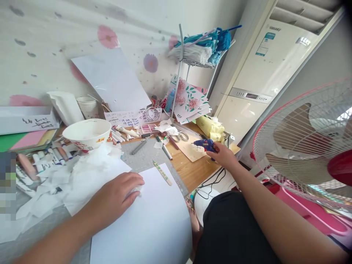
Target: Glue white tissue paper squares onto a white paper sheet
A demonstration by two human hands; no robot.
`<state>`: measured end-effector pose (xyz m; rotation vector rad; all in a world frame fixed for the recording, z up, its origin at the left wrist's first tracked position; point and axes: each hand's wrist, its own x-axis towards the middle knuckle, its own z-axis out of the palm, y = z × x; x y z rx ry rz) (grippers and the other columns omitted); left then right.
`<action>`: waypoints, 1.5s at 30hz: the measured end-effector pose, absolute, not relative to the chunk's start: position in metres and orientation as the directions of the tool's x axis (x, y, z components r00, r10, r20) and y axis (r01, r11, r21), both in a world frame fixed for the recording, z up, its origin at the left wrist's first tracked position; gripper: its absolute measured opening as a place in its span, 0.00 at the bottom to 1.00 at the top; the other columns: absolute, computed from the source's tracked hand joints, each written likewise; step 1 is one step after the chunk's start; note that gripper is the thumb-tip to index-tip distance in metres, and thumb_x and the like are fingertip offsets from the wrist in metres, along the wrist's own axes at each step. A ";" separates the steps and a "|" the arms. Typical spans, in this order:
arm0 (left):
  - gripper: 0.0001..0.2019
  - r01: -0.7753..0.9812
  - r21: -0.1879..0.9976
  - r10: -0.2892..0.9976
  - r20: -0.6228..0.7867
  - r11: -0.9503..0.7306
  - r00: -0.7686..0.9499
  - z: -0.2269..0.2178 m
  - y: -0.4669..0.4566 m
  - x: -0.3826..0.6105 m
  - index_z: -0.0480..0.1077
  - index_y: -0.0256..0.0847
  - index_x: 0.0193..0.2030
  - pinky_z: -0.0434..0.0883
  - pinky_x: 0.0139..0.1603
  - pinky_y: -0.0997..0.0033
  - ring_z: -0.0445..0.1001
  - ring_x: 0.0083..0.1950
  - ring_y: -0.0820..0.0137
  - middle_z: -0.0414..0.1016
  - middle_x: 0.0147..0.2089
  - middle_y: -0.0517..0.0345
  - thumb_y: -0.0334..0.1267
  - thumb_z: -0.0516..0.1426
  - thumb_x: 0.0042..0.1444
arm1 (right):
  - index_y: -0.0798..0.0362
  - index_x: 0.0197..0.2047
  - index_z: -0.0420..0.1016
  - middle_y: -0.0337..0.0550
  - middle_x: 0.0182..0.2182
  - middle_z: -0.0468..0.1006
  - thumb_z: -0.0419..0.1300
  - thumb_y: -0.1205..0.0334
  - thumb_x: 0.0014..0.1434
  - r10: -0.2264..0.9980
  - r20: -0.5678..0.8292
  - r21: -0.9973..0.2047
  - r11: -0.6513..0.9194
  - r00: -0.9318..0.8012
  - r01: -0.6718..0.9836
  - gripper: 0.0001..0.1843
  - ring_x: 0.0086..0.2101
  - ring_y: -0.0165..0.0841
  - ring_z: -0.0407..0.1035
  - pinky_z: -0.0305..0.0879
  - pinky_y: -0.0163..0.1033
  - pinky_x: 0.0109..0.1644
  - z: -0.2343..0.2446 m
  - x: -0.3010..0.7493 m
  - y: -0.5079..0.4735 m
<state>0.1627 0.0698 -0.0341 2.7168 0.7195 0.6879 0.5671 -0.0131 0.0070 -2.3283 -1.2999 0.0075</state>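
My right hand (224,156) is closed round the handle of a blue hot glue gun (202,143), at the right end of the desk. Its nozzle points left over a tan sheet (190,151). My left hand (119,192) curls over a small crumpled piece of white paper (137,189), its fingers bent round it. Beneath that hand lies a large white sheet (154,227), its near edge curving down off the desk. A flat patterned stick (162,172) rests at the sheet's far edge. Torn white paper (90,176) is heaped to the left.
A paper bowl (86,132) stands behind the heap, near scattered markers (56,156). Scissors (180,137) and pens lie on the grey cutting mat (143,152) and wood. A rack (180,73) holds blue and white pipe cleaners. At right is a fan (302,146); a black cord (211,187) hangs below.
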 end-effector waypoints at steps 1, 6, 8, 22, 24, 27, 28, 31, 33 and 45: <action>0.11 0.406 0.352 0.525 0.378 -0.843 0.763 -0.034 0.070 0.162 0.72 0.50 0.46 0.73 0.47 0.65 0.76 0.47 0.61 0.77 0.48 0.56 0.42 0.55 0.57 | 0.55 0.49 0.72 0.52 0.43 0.77 0.63 0.50 0.49 0.800 0.207 -0.406 -0.454 0.563 0.793 0.26 0.42 0.43 0.70 0.63 0.41 0.42 0.007 0.568 -0.004; 0.12 0.428 0.420 0.580 0.357 -0.800 0.732 -0.037 0.072 0.157 0.72 0.50 0.46 0.72 0.49 0.65 0.76 0.49 0.61 0.76 0.50 0.56 0.47 0.54 0.58 | 0.57 0.30 0.75 0.47 0.24 0.75 0.62 0.52 0.47 0.776 0.144 -0.466 -0.494 0.614 0.734 0.15 0.28 0.37 0.69 0.60 0.38 0.29 0.012 0.571 0.015; 0.13 0.427 0.413 0.570 0.333 -0.804 0.751 -0.038 0.073 0.155 0.72 0.50 0.47 0.72 0.49 0.66 0.75 0.50 0.61 0.76 0.51 0.56 0.48 0.54 0.58 | 0.57 0.29 0.74 0.44 0.20 0.73 0.60 0.53 0.49 0.778 0.134 -0.515 -0.474 0.613 0.714 0.14 0.23 0.33 0.67 0.59 0.37 0.26 0.014 0.572 0.010; 0.13 0.463 0.430 0.580 0.193 -0.775 0.792 -0.021 0.067 0.162 0.71 0.42 0.46 0.68 0.52 0.66 0.72 0.51 0.63 0.75 0.50 0.54 0.41 0.49 0.61 | 0.52 0.39 0.71 0.43 0.34 0.75 0.65 0.57 0.49 0.992 0.038 -0.827 -0.035 0.118 0.561 0.15 0.32 0.33 0.69 0.67 0.37 0.33 0.025 0.484 -0.046; 0.12 0.450 0.447 0.579 0.205 -0.773 0.789 -0.019 0.066 0.164 0.72 0.42 0.44 0.68 0.51 0.66 0.73 0.50 0.64 0.75 0.49 0.54 0.40 0.50 0.61 | 0.52 0.38 0.72 0.44 0.37 0.73 0.62 0.62 0.52 0.979 0.028 -0.756 0.152 -0.200 0.636 0.09 0.37 0.35 0.69 0.67 0.40 0.41 0.029 0.460 -0.055; 0.10 0.423 0.455 0.563 0.231 -0.783 0.793 -0.019 0.065 0.165 0.72 0.41 0.42 0.68 0.50 0.66 0.73 0.49 0.65 0.75 0.47 0.55 0.38 0.50 0.60 | 0.53 0.37 0.71 0.46 0.38 0.71 0.58 0.69 0.52 0.915 0.018 -0.677 0.307 -0.402 0.669 0.07 0.38 0.34 0.68 0.66 0.40 0.42 0.028 0.432 -0.059; 0.10 0.416 0.455 0.558 0.238 -0.787 0.795 -0.019 0.065 0.165 0.72 0.40 0.42 0.68 0.50 0.66 0.73 0.49 0.65 0.75 0.47 0.54 0.37 0.50 0.60 | 0.53 0.35 0.70 0.45 0.38 0.70 0.58 0.71 0.51 0.901 0.010 -0.655 0.333 -0.433 0.678 0.08 0.37 0.34 0.68 0.66 0.39 0.42 0.026 0.426 -0.059; 0.10 0.411 0.454 0.553 0.242 -0.791 0.797 -0.018 0.065 0.166 0.72 0.40 0.41 0.68 0.50 0.65 0.73 0.48 0.65 0.75 0.46 0.54 0.35 0.51 0.60 | 0.53 0.32 0.68 0.45 0.37 0.69 0.58 0.70 0.49 0.872 0.002 -0.594 0.395 -0.490 0.701 0.05 0.34 0.32 0.67 0.65 0.38 0.38 0.020 0.412 -0.054; 0.09 0.413 0.456 0.556 0.239 -0.788 0.796 -0.018 0.065 0.167 0.72 0.39 0.42 0.68 0.50 0.65 0.73 0.48 0.65 0.75 0.46 0.53 0.35 0.51 0.60 | 0.54 0.31 0.67 0.45 0.36 0.69 0.56 0.67 0.52 0.867 0.004 -0.560 0.414 -0.498 0.717 0.01 0.32 0.31 0.66 0.64 0.38 0.36 0.016 0.407 -0.051; 0.09 0.412 0.469 0.561 0.239 -0.781 0.792 -0.020 0.064 0.166 0.72 0.38 0.42 0.68 0.48 0.66 0.73 0.47 0.66 0.75 0.46 0.54 0.34 0.52 0.60 | 0.54 0.27 0.66 0.43 0.31 0.67 0.51 0.61 0.58 0.905 0.012 -0.304 0.409 -0.426 0.861 0.10 0.27 0.29 0.64 0.57 0.36 0.30 0.011 0.391 -0.044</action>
